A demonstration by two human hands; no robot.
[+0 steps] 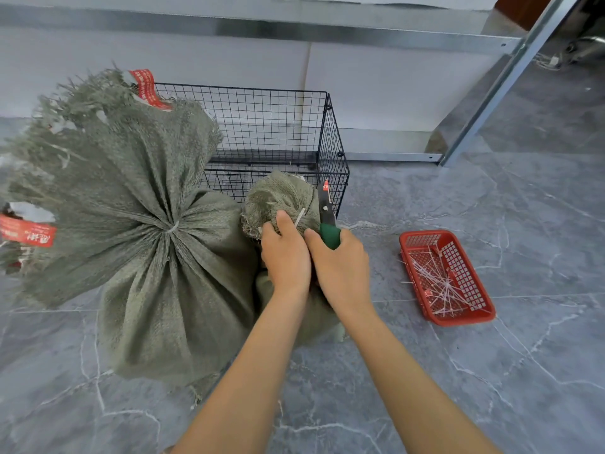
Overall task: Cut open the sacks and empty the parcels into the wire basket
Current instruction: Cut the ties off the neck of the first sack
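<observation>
A parcel depot or storeroom: tied woven sacks (154, 244); metal racking (484, 103); tiled floor (491, 371)

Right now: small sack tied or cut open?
Tied: small sack neck gathered under white zip tie; left hand grips it, right hand holds cutters alongside.

Two sacks (157, 244) stand before the wire basket (271, 126), tray (447, 276) right.

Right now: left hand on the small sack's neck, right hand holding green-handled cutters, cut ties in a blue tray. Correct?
No. The head view shows the tray is red, not blue. Rest holds: left hand grips the small sack's neck, right hand holds green-handled cutters, cut ties in the tray.
</observation>
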